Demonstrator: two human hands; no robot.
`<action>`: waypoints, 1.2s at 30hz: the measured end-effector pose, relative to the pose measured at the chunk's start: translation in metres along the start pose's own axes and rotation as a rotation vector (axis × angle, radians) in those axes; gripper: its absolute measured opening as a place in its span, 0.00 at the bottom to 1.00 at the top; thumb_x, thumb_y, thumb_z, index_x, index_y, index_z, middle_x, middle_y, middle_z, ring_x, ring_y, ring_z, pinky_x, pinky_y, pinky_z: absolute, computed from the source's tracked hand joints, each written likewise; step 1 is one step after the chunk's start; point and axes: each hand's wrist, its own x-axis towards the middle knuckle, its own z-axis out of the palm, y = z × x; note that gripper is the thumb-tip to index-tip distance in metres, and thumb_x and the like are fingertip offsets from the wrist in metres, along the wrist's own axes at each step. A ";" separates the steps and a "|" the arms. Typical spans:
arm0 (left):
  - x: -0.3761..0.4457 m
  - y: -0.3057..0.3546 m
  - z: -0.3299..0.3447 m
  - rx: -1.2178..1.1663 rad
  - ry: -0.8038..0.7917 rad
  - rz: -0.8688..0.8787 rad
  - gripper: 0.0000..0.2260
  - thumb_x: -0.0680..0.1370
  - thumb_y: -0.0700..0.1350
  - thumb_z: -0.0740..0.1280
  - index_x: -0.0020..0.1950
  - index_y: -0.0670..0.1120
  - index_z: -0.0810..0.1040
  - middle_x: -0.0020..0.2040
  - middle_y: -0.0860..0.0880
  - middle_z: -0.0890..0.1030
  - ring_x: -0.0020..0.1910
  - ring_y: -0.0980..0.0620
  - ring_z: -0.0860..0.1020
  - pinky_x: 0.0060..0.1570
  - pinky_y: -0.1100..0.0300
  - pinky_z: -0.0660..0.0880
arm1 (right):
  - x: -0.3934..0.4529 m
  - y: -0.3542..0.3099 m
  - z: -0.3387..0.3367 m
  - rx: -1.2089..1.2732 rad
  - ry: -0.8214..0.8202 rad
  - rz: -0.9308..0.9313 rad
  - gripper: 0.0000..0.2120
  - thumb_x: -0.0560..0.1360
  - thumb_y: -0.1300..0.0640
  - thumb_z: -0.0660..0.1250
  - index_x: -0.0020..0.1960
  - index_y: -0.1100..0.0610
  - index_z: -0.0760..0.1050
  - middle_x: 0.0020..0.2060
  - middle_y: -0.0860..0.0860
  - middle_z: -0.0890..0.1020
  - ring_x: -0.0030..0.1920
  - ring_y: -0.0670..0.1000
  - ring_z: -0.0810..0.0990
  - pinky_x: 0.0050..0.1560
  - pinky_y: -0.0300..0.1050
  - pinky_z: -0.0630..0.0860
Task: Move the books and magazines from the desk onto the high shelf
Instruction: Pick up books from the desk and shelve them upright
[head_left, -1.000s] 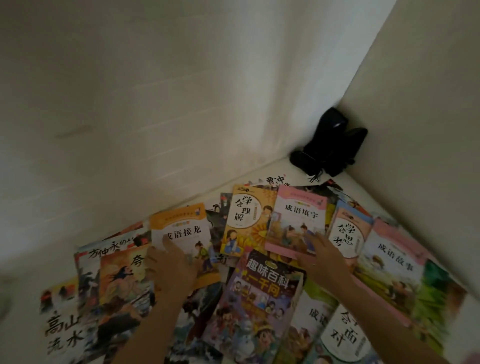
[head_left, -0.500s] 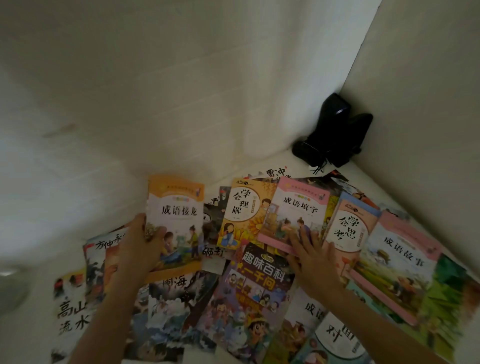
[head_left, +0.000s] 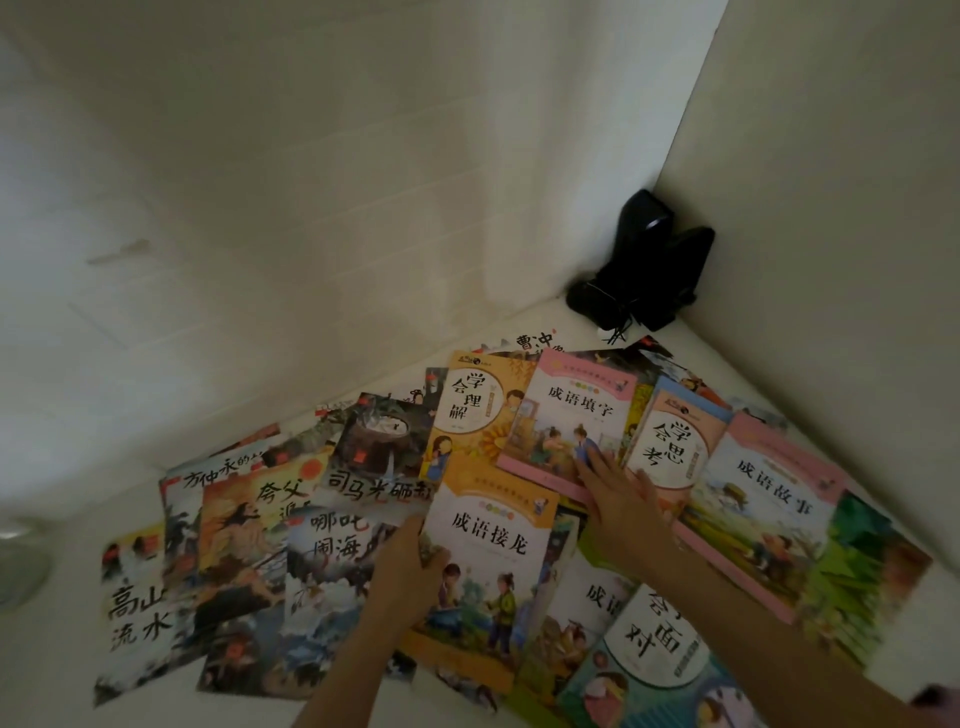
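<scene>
We see a white surface (head_left: 363, 374) that meets two pale walls (head_left: 311, 156) in a corner, and overlapping books (head_left: 363, 519) spread over most of it. A black device (head_left: 644, 260) stands in the corner, just past the farthest covers. At the left edge sits a blurred round object (head_left: 15, 561). Our left hand (head_left: 405, 577) pinches the left edge of an orange book (head_left: 493, 561), thumb on its cover, the book lying over others. Our right hand (head_left: 618, 504) presses spread fingers flat on a pink book (head_left: 571, 415).
</scene>
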 end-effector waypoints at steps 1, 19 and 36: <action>0.000 0.001 0.001 0.008 -0.002 0.002 0.14 0.79 0.40 0.65 0.64 0.47 0.70 0.52 0.50 0.77 0.43 0.52 0.75 0.37 0.69 0.71 | -0.001 -0.002 0.000 0.005 -0.034 0.017 0.30 0.80 0.57 0.55 0.78 0.53 0.45 0.77 0.49 0.42 0.78 0.51 0.45 0.74 0.60 0.47; 0.096 0.139 -0.055 -0.346 -0.287 0.282 0.16 0.80 0.34 0.62 0.66 0.45 0.73 0.58 0.47 0.80 0.43 0.50 0.81 0.57 0.48 0.74 | -0.003 0.007 0.006 0.011 0.067 0.042 0.33 0.82 0.45 0.37 0.62 0.55 0.79 0.61 0.52 0.80 0.59 0.52 0.81 0.54 0.55 0.78; 0.155 0.096 -0.018 -0.114 0.005 0.032 0.27 0.72 0.41 0.74 0.68 0.44 0.67 0.58 0.47 0.78 0.45 0.52 0.79 0.40 0.60 0.78 | 0.045 -0.063 -0.023 1.000 0.158 0.348 0.35 0.79 0.57 0.64 0.78 0.55 0.47 0.49 0.58 0.75 0.37 0.49 0.73 0.30 0.40 0.68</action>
